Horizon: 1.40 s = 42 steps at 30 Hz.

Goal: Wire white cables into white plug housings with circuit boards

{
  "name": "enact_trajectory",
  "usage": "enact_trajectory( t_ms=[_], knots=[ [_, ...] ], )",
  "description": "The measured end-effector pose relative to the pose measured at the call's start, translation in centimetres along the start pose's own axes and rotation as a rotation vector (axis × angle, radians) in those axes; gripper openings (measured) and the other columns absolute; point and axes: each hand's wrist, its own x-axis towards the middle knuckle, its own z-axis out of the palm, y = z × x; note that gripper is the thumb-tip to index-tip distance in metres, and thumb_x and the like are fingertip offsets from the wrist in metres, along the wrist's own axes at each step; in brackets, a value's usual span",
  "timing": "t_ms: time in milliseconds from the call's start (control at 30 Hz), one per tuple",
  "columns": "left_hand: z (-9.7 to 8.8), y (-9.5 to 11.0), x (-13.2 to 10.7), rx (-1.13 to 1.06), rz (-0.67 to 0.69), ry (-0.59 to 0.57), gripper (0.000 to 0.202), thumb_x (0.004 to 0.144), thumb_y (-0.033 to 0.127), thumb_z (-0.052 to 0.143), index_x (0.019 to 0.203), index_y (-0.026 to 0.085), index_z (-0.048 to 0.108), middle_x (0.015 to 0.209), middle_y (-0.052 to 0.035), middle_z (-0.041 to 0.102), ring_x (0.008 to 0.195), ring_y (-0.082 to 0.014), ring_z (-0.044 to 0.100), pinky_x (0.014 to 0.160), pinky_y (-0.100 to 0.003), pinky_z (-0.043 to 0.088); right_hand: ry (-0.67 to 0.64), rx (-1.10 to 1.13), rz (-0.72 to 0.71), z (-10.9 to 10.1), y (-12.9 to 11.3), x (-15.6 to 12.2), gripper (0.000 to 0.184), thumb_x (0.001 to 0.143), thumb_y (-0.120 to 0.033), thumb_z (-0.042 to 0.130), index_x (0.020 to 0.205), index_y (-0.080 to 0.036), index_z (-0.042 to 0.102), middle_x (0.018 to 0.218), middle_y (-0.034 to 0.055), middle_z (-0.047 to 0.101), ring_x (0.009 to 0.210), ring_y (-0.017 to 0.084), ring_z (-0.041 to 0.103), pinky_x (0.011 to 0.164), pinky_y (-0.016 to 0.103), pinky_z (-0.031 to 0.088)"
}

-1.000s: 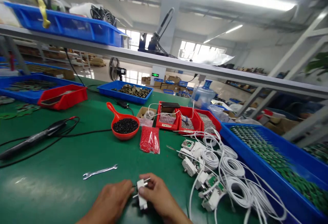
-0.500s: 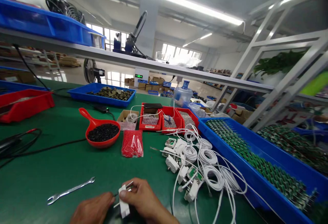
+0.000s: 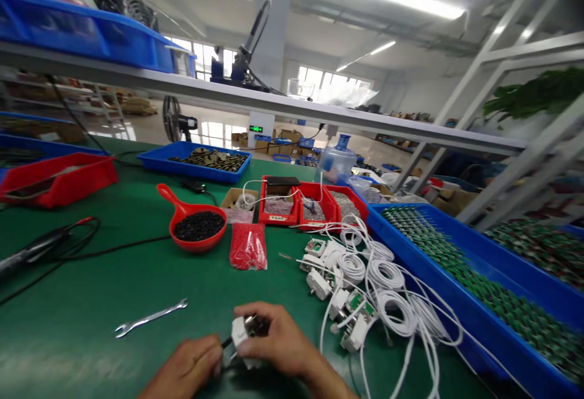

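Near the front edge of the green table, my right hand (image 3: 285,341) grips a white plastic housing (image 3: 239,333) with a shiny metal part on its side. My left hand (image 3: 194,359) is closed beside it, fingers pinched on a thin dark piece (image 3: 227,342) that points at the housing. What this piece is, I cannot make out. To the left lies an open-ended wrench (image 3: 152,318). Similar white housings (image 3: 319,283), some with green circuit boards, are heaped to the right with coiled white cables (image 3: 387,314).
A red scoop (image 3: 198,242) of black pieces and a bag of red pieces (image 3: 249,247) lie mid-table. Behind stand red bins (image 3: 279,219) and a blue tray (image 3: 196,171). A long blue tray (image 3: 438,289) of circuit boards borders the right. A shelf (image 3: 274,102) spans above.
The white housing has been turned in my right hand, so its metal part now shows near the fingers. Both hands appear farther right and slightly higher, as the whole view has shifted.
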Motion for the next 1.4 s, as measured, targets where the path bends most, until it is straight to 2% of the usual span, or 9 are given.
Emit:
enact_trajectory(
  t_ms=[167,367,500,633,767,933,1167,1267,1400],
  knots=[
    [-0.2,-2.0,1.5,0.703,0.22,0.264,0.035,0.098,0.031,0.033,0.074,0.017,0.055,0.066,-0.0033,0.056,0.06,-0.0137,0.05,0.058,-0.024,0.028,0.177,-0.044,0.136,1.2,2.5,1.4,0.06,0.074,-0.056,0.071,0.108,-0.008,0.064,0.081,0.0074,0.066,0.067,0.017,0.059,0.061,0.026,0.043],
    [-0.3,-3.0,2.6,0.728,0.231,0.346,0.04,0.101,0.034,0.028,0.079,0.019,0.058,0.075,-0.0029,0.057,0.07,-0.0159,0.052,0.066,-0.026,0.035,0.412,-0.821,-0.112,-1.2,-4.4,-2.5,0.052,0.084,-0.04,0.064,0.131,-0.022,0.052,0.123,0.0098,0.06,0.103,0.026,0.061,0.087,0.038,0.047],
    [-1.3,-3.9,3.7,0.656,0.225,0.349,0.04,0.099,0.045,0.032,0.089,0.023,0.064,0.085,-0.0026,0.059,0.08,-0.018,0.054,0.075,-0.029,0.04,0.68,-1.222,-0.252,-6.9,-10.5,-6.9,0.025,0.088,-0.037,0.056,0.107,-0.022,0.063,0.114,0.0067,0.063,0.107,0.025,0.057,0.095,0.038,0.042],
    [-1.7,-4.5,4.1,0.583,0.207,0.336,0.036,0.097,0.049,0.037,0.101,0.026,0.065,0.095,-0.0016,0.061,0.089,-0.0177,0.057,0.084,-0.031,0.043,0.957,-1.41,-0.015,-15.1,-12.6,-10.9,0.028,0.088,-0.044,0.052,0.103,-0.024,0.065,0.108,0.0059,0.065,0.094,0.026,0.061,0.086,0.04,0.044],
    [-1.7,-4.6,3.7,0.523,0.159,0.383,0.036,0.095,0.05,0.042,0.108,0.024,0.063,0.102,-0.0015,0.061,0.096,-0.0171,0.058,0.087,-0.03,0.047,0.819,-1.462,0.27,-21.6,-10.6,-12.1,0.038,0.072,-0.034,0.068,0.107,-0.02,0.067,0.115,0.0129,0.062,0.107,0.036,0.054,0.089,0.047,0.04],
    [-1.7,-4.6,3.4,0.507,0.179,0.416,0.034,0.093,0.05,0.044,0.1,0.025,0.066,0.1,-0.0014,0.063,0.095,-0.0178,0.061,0.087,-0.03,0.05,0.799,-1.288,0.224,-24.3,-8.7,-12.1,0.021,0.067,-0.033,0.069,0.08,-0.016,0.072,0.103,0.0153,0.066,0.096,0.035,0.06,0.087,0.046,0.041],
    [-1.9,-4.8,3.4,0.396,0.176,0.483,0.038,0.088,0.055,0.045,0.093,0.025,0.068,0.098,-0.0022,0.066,0.093,-0.0195,0.064,0.085,-0.03,0.054,0.968,-0.631,-0.307,-22.8,-15.4,-13.0,0.056,0.094,-0.057,0.029,0.12,-0.016,0.056,0.111,0.0141,0.064,0.092,0.027,0.065,0.075,0.04,0.052],
    [-2.3,-3.6,3.6,0.258,0.103,0.546,0.045,0.081,0.063,0.049,0.089,0.023,0.069,0.103,-0.0036,0.066,0.098,-0.0235,0.063,0.09,-0.034,0.053,0.868,-0.144,-0.652,-18.3,-18.1,-12.0,0.041,0.094,-0.053,0.039,0.115,-0.023,0.058,0.119,0.0115,0.062,0.1,0.027,0.064,0.082,0.046,0.052],
    [-2.3,1.6,2.9,-0.198,-0.043,0.371,0.06,0.078,0.07,0.05,0.102,0.019,0.067,0.103,-0.0083,0.066,0.098,-0.0259,0.062,0.09,-0.036,0.051,0.637,-0.248,-0.663,-9.8,-17.3,-8.6,0.037,0.095,-0.047,0.041,0.114,-0.021,0.059,0.121,0.0146,0.06,0.107,0.03,0.061,0.089,0.05,0.05]
  ],
)
